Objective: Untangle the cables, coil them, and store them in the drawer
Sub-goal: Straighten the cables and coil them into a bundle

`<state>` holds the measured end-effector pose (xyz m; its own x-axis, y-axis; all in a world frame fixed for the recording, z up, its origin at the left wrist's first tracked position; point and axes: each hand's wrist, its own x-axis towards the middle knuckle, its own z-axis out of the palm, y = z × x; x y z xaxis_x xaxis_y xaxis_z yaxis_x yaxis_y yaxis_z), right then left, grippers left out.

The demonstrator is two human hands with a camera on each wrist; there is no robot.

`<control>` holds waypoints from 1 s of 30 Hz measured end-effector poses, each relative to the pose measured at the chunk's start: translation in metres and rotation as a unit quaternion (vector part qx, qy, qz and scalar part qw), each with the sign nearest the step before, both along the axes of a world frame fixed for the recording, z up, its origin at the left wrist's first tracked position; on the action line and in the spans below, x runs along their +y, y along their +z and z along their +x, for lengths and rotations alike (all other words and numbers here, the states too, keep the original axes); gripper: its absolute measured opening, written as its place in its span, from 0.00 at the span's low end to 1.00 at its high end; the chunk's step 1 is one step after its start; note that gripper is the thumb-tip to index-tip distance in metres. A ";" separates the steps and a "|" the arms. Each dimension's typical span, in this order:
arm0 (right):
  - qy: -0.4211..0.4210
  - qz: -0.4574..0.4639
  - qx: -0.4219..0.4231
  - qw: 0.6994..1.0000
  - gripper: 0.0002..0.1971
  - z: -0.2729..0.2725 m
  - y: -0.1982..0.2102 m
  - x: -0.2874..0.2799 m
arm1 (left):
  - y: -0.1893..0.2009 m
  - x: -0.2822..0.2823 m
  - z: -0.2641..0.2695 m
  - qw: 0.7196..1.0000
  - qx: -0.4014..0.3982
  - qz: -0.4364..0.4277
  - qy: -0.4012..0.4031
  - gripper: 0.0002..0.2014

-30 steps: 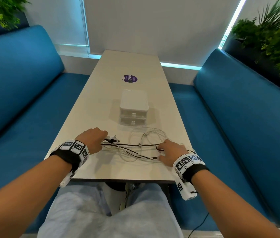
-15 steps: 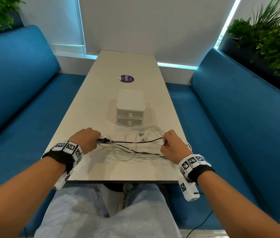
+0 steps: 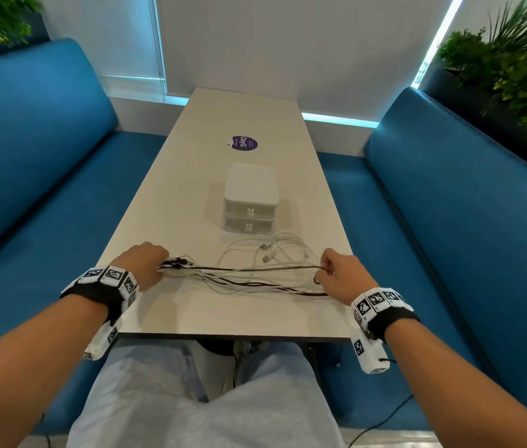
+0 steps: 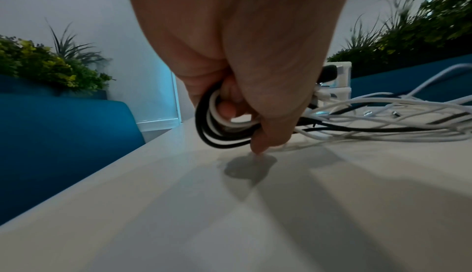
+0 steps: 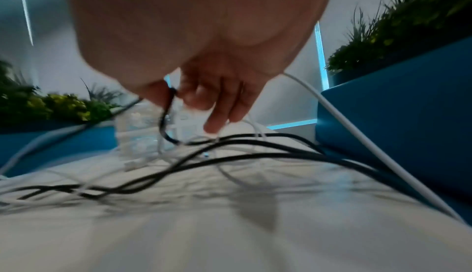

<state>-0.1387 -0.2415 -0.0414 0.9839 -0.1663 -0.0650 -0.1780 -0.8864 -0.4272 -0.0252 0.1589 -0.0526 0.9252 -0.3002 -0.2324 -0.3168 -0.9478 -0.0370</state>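
Observation:
A tangle of black cable [image 3: 255, 282] and white cables [image 3: 275, 250] lies across the near end of the table [image 3: 191, 202]. My left hand [image 3: 145, 265] grips folded loops of black and white cable [image 4: 217, 127] at the bundle's left end. My right hand [image 3: 341, 274] pinches the black cable [image 5: 166, 118] between thumb and forefinger at the right end, its other fingers hanging loosely curled. Strands stretch between both hands. The white two-drawer box [image 3: 250, 198] stands behind the cables, both drawers closed.
A purple round sticker [image 3: 243, 143] lies farther up the table. Blue benches [image 3: 29, 176] run along both sides, with plants [image 3: 514, 69] behind their backs. My knees sit under the near table edge [image 3: 223, 336].
My hands have drawn apart, the left toward the left and the right toward the right edge, stretching the black and white strands straighter between them. The loose white loops stay near the drawers.

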 end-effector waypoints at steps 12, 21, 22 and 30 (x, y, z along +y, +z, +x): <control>0.032 0.038 0.015 0.999 0.08 -0.002 -0.003 -0.003 | -0.009 0.002 0.002 1.000 -0.010 -0.011 0.005 0.04; 0.064 0.014 0.029 0.997 0.22 -0.003 0.020 0.013 | -0.010 0.001 -0.004 1.000 -0.012 0.000 0.017 0.07; 0.068 -0.047 0.040 0.996 0.23 -0.004 0.023 0.012 | -0.010 0.000 -0.004 1.000 -0.010 0.001 0.017 0.07; 0.058 -0.156 0.113 0.980 0.14 0.001 0.025 -0.003 | 0.002 0.009 0.004 0.997 -0.029 -0.033 0.057 0.04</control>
<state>-0.1377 -0.2448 -0.0166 0.9640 -0.1000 -0.2463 -0.1265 -0.9875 -0.0941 -0.0210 0.1674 -0.0504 0.9655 -0.2052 -0.1600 -0.2061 -0.9785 0.0116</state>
